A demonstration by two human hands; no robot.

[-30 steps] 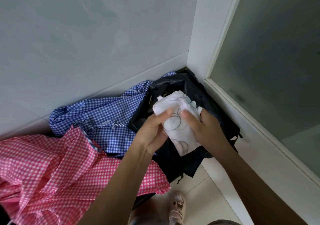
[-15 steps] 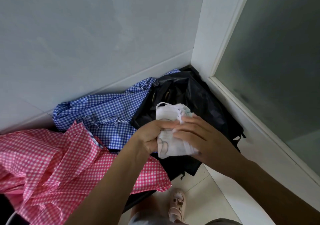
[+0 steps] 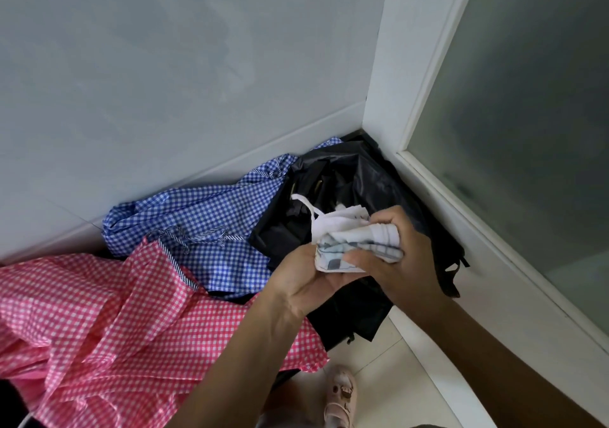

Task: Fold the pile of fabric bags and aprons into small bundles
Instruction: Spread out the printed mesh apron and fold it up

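Left hand [image 3: 304, 282] grips, right hand [image 3: 407, 256] clamps white bag bundle [image 3: 346, 238], frame centre; loose strap [image 3: 304, 205] may snag, unrolling it.

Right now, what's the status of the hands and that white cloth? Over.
Left hand and right hand both gripping the white bag. Rolled small, one strap sticking out. Blue apron, pink apron lie unfolded, nothing blocking.

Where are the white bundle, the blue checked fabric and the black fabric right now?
white bundle [image 3: 342, 230], head view, on its white upper fold.
blue checked fabric [image 3: 204, 216], head view, on the broad middle of the cloth.
black fabric [image 3: 356, 170], head view, on its glossy upper fold.
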